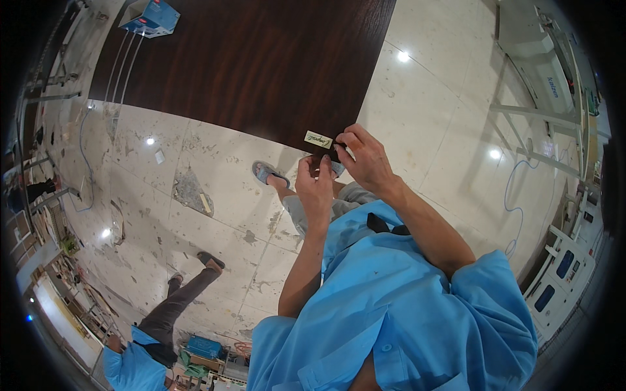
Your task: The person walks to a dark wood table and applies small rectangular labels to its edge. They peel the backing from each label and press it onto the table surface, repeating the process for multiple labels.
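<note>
At the near right corner of a dark brown wood-grain panel (261,58), both of my hands work close together. My left hand (315,182) has its thumb and fingers bent together at the panel's near edge. My right hand (364,159) pinches beside the corner, at a small dark bit that I cannot make out. A pale yellow paper label (318,140) with handwriting lies on the panel, just ahead of my fingertips. What lies between the fingers of each hand is hidden or too small to tell.
A blue and white carton (151,17) stands at the panel's far left, with pale strips (127,65) running from it. Another person (163,326) in blue is at the lower left. Machines and a white metal frame (541,117) line the right; a blue hose (512,208) crosses the floor.
</note>
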`<action>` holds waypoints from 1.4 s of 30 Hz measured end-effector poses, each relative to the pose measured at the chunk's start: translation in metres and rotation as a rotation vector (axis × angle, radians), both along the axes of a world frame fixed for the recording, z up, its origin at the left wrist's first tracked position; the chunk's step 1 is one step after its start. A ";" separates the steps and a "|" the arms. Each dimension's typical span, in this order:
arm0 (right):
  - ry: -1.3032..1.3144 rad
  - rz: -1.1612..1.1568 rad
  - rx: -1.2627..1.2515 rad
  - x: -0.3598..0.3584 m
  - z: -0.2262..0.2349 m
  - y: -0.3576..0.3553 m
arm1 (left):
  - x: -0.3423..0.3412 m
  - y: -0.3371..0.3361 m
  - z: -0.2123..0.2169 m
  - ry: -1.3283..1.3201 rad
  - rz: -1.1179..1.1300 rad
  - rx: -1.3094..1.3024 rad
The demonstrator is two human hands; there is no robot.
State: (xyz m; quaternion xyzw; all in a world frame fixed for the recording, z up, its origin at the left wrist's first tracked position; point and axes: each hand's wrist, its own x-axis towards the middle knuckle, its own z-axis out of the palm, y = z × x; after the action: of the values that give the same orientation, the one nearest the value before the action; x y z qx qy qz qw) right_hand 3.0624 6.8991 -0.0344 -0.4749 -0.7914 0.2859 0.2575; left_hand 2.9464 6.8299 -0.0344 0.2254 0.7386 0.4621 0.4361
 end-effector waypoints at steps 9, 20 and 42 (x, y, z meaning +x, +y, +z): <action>-0.125 0.158 0.229 -0.001 0.008 -0.001 | -0.002 -0.001 -0.001 -0.035 -0.012 0.045; -0.529 0.509 0.180 -0.007 0.020 0.017 | 0.000 -0.004 -0.009 -0.122 0.027 0.140; -0.179 0.383 0.109 0.011 0.006 0.032 | -0.001 -0.002 -0.016 0.024 -0.037 -0.017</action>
State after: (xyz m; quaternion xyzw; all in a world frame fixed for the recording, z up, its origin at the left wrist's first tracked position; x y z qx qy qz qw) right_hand 3.0736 6.9310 -0.0284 -0.3246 -0.9013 0.2431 0.1525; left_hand 2.9452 6.8280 -0.0499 0.2409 0.7434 0.4449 0.4375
